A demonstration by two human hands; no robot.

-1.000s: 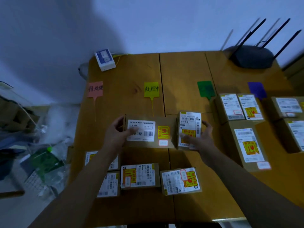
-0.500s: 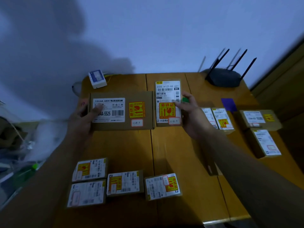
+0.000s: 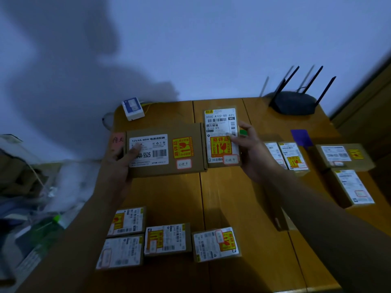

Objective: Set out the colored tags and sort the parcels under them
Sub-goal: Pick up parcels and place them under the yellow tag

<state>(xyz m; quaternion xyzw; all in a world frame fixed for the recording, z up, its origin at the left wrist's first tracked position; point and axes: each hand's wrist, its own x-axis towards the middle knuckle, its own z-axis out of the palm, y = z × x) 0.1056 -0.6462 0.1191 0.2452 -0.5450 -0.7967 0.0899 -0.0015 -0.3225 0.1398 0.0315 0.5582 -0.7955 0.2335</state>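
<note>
Partly hidden behind two raised parcels (image 3: 167, 150), the pink tag (image 3: 117, 141) and green tag (image 3: 243, 132); label print on the near boxes (image 3: 167, 240) blurred beyond reading.

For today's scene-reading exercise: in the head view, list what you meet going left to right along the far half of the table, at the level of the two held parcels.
Pink tag → left hand → wide brown parcel → tall labelled parcel → right hand → purple tag.

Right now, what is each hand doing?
Left hand: closed on the wide brown parcel.
Right hand: closed on the narrow labelled parcel.
</note>
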